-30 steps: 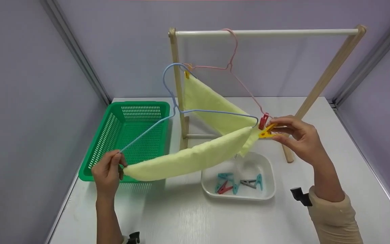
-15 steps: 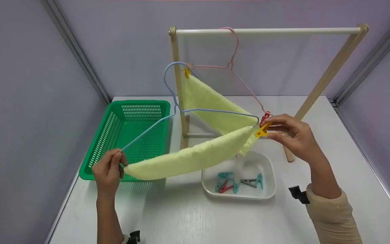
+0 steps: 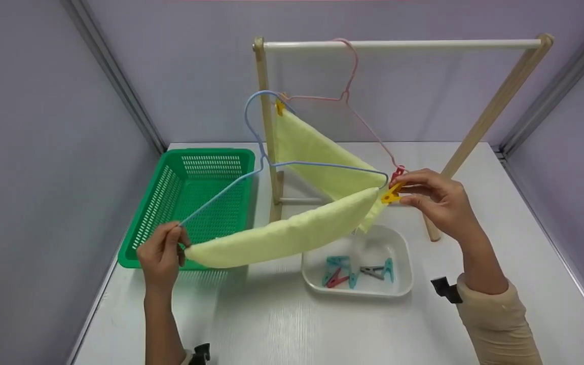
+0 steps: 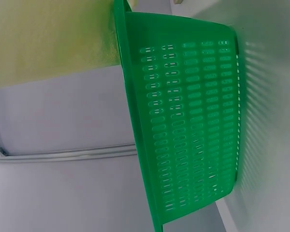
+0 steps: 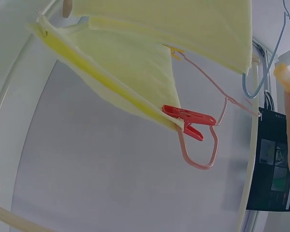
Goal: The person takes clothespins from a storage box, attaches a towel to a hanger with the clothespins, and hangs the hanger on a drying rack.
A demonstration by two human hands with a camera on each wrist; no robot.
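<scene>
In the head view my left hand pinches the left end of a blue hanger together with the corner of a pale yellow cloth. The cloth stretches along the hanger's lower side up to its right end. My right hand pinches a yellow clothespin between thumb and fingers, beside that right end. Whether the clothespin touches cloth or hanger, I cannot tell. Behind, a second yellow cloth hangs on a pink hanger, clipped by a red clothespin and another yellow clothespin.
A wooden rack with a white bar bears the pink hanger. At left stands a green basket, its side close in the left wrist view. A white tray with several clothespins sits below the cloths.
My right hand has shifted slightly left with the yellow clothespin, closer to the blue hanger's right end. My left hand has kept its grip and barely moved.
</scene>
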